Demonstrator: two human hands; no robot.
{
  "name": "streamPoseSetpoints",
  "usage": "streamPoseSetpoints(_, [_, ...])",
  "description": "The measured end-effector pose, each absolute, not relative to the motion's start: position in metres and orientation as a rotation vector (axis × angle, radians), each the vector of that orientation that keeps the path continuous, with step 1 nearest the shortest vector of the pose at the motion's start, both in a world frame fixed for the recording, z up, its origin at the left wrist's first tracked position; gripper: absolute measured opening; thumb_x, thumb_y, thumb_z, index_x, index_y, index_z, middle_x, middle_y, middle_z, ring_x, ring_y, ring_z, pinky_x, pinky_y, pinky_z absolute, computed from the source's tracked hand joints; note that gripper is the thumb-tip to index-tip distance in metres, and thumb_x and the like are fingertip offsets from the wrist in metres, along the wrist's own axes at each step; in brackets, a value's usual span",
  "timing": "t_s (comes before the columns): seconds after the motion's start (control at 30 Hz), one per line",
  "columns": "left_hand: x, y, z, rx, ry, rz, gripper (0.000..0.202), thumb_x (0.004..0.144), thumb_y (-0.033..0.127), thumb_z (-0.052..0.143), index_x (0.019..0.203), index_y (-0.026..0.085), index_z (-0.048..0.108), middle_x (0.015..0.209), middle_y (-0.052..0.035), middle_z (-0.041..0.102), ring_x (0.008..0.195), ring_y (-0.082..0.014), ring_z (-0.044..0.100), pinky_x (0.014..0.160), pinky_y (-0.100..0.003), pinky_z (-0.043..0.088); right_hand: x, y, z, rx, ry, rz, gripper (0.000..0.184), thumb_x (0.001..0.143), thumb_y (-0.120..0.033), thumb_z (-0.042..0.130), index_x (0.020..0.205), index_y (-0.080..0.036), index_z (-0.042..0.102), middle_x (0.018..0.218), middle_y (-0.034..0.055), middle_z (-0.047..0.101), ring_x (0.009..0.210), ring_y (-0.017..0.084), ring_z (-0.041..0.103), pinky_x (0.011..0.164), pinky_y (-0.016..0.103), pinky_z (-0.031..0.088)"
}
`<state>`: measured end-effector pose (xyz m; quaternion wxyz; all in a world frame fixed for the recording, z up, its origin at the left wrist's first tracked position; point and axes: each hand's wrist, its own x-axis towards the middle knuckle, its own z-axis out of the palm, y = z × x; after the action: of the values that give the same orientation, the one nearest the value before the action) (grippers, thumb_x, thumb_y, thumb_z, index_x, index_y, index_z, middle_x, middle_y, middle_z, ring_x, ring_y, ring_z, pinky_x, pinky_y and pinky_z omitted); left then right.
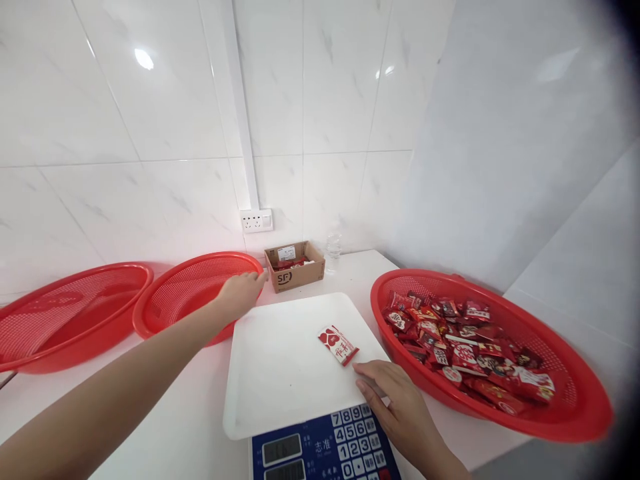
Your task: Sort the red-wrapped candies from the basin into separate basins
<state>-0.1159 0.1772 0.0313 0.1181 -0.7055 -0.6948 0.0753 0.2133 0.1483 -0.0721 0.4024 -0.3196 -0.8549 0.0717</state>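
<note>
A red and white candy packet point(339, 345) lies on the white tray point(280, 373) of a digital scale. Just below the packet is my right hand point(397, 403), at the tray's right edge; its thumb and fingers are apart with nothing between them. My left hand point(241, 293) reaches across the right rim of the middle red basket point(170, 300), its fingertips close to a small cardboard box point(299, 275). Those fingers look loosely extended, and I see nothing held in them. Several red packets show inside the box.
On the right, a large red basket point(583, 400) holds many wrapped candies point(465, 350). Another red basket point(95, 333) stands at the far left. A clear plastic bottle point(333, 250) is behind the box. The scale's blue keypad point(325, 447) faces me. A wall socket point(257, 221) is above the table.
</note>
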Motion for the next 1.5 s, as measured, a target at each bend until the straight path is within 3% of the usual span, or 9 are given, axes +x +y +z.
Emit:
streamPoseSetpoints(0.2, [-0.13, 0.176, 0.03, -2.01, -2.104, 0.143, 0.039, 0.089, 0.023, 0.034, 0.125, 0.011, 0.044, 0.113, -0.02, 0.058, 0.108, -0.0329, 0.053, 0.081, -0.046, 0.045, 0.214, 0.15, -0.074, -0.787, -2.163, 0.145, 0.02, 0.089, -0.032, 0.047, 0.096, -0.021, 0.063, 0.089, 0.0048, 0.07, 0.083, 0.019, 0.064, 0.071, 0.032, 0.053])
streamPoseSetpoints(0.4, [-0.038, 0.165, 0.004, -2.581, -1.691, 0.108, 0.048, 0.085, 0.016, 0.041, 0.132, 0.024, 0.04, 0.141, -0.0023, 0.043, 0.13, -0.0158, 0.035, 0.107, -0.03, 0.027, 0.213, 0.148, -0.073, -0.791, -2.155, 0.145, 0.024, 0.09, -0.035, 0.045, 0.095, -0.021, 0.063, 0.088, 0.0053, 0.07, 0.081, 0.019, 0.065, 0.069, 0.033, 0.053])
streamPoseSetpoints(0.47, [-0.01, 0.164, -0.003, -2.828, -1.461, 0.074, 0.053, 0.082, 0.014, 0.043, 0.134, 0.02, 0.038, 0.142, -0.0046, 0.04, 0.133, -0.0195, 0.03, 0.108, -0.035, 0.024, 0.213, 0.148, -0.072, -0.792, -2.156, 0.156, 0.025, 0.09, -0.036, 0.044, 0.095, -0.021, 0.064, 0.087, 0.0055, 0.07, 0.08, 0.019, 0.065, 0.068, 0.032, 0.053])
streamPoseSetpoints(0.63, [0.016, 0.167, -0.007, -2.97, -1.415, -0.028, 0.043, 0.079, 0.015, 0.046, 0.121, 0.016, 0.049, 0.121, -0.01, 0.056, 0.115, -0.024, 0.049, 0.099, -0.038, 0.037, 0.212, 0.148, -0.071, -0.796, -2.164, 0.166, 0.024, 0.09, -0.035, 0.045, 0.095, -0.021, 0.064, 0.087, 0.0051, 0.07, 0.081, 0.019, 0.065, 0.069, 0.032, 0.053])
streamPoseSetpoints(0.77, [0.009, 0.165, -0.004, -2.864, -1.599, -0.075, 0.042, 0.077, 0.017, 0.047, 0.119, 0.015, 0.049, 0.108, -0.0122, 0.057, 0.102, -0.0268, 0.054, 0.086, -0.04, 0.045, 0.213, 0.149, -0.072, -0.804, -2.165, 0.173, 0.024, 0.09, -0.035, 0.045, 0.095, -0.022, 0.065, 0.087, 0.0051, 0.071, 0.081, 0.019, 0.065, 0.069, 0.032, 0.053])
streamPoseSetpoints(1.0, [-0.025, 0.145, 0.006, -2.692, -1.911, -0.24, 0.044, 0.074, 0.003, 0.04, 0.11, 0.025, 0.053, 0.104, -0.0045, 0.051, 0.08, -0.015, 0.06, 0.072, -0.028, 0.049, 0.214, 0.15, -0.076, -0.816, -2.164, 0.163, 0.025, 0.089, -0.037, 0.046, 0.096, -0.023, 0.065, 0.088, 0.0048, 0.071, 0.082, 0.02, 0.065, 0.07, 0.033, 0.054])
streamPoseSetpoints(1.23, [-0.095, 0.137, 0.024, -2.043, -2.317, -0.978, 0.036, 0.078, 0.015, 0.047, 0.111, 0.025, 0.056, 0.112, -0.0035, 0.059, 0.096, -0.0188, 0.058, 0.081, -0.031, 0.048, 0.214, 0.15, -0.077, -0.84, -2.174, 0.17, 0.026, 0.089, -0.039, 0.046, 0.096, -0.024, 0.066, 0.088, 0.0047, 0.071, 0.083, 0.021, 0.065, 0.07, 0.034, 0.054])
streamPoseSetpoints(1.33, [-0.125, 0.133, 0.021, -1.777, -2.413, -1.05, 0.037, 0.084, 0.026, 0.043, 0.12, 0.022, 0.049, 0.122, -0.0084, 0.054, 0.107, -0.0233, 0.055, 0.084, -0.035, 0.048, 0.214, 0.149, -0.076, -0.852, -2.185, 0.174, 0.026, 0.089, -0.039, 0.046, 0.096, -0.024, 0.066, 0.089, 0.0048, 0.071, 0.083, 0.021, 0.065, 0.07, 0.034, 0.054])
streamPoseSetpoints(1.5, [-0.138, 0.11, -0.006, -1.587, -2.408, -1.107, 0.041, 0.087, 0.038, 0.041, 0.123, 0.02, 0.048, 0.14, -0.0112, 0.038, 0.129, -0.0288, 0.033, 0.096, -0.044, 0.04, 0.213, 0.149, -0.075, -0.85, -2.18, 0.166, 0.027, 0.089, -0.04, 0.046, 0.096, -0.024, 0.066, 0.089, 0.005, 0.071, 0.084, 0.021, 0.065, 0.07, 0.034, 0.055])
